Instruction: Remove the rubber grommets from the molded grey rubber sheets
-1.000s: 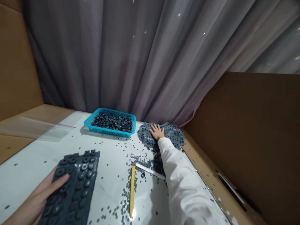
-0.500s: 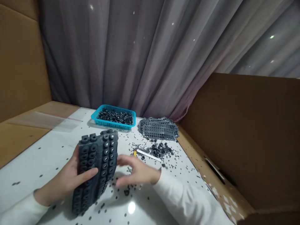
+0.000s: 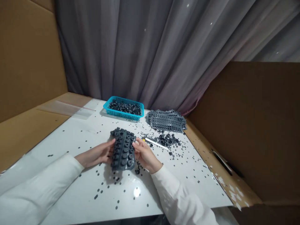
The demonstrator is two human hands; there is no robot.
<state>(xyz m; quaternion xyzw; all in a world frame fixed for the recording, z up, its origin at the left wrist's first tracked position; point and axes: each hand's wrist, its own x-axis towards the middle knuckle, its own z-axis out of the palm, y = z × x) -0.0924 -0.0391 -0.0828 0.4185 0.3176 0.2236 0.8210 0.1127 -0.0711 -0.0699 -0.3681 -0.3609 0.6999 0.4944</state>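
Observation:
A dark grey moulded rubber sheet (image 3: 123, 151) with rows of round, ring-like knobs is held tilted above the white table. My left hand (image 3: 99, 154) grips its left edge, thumb on the front and the other fingers partly hidden behind. My right hand (image 3: 144, 153) pinches the right edge, thumb in front and fingers at the back. Beyond my right hand lies a white stick-like tool (image 3: 156, 143) with a yellow end. Beside that tool is a heap of small black pieces (image 3: 168, 140).
A blue basket (image 3: 106, 107) full of small black pieces stands at the back. Right of it lies a stack of perforated grey sheets (image 3: 166, 120). Small dark discs are scattered over the white table (image 3: 77, 187). A clear plastic bag (image 3: 67, 109) lies back left; cardboard walls (image 3: 257, 125) flank the table.
The rubber sheet has moved away from me and to the right. My right hand, earlier open beside it, now grips its right edge. The camera view has shifted too.

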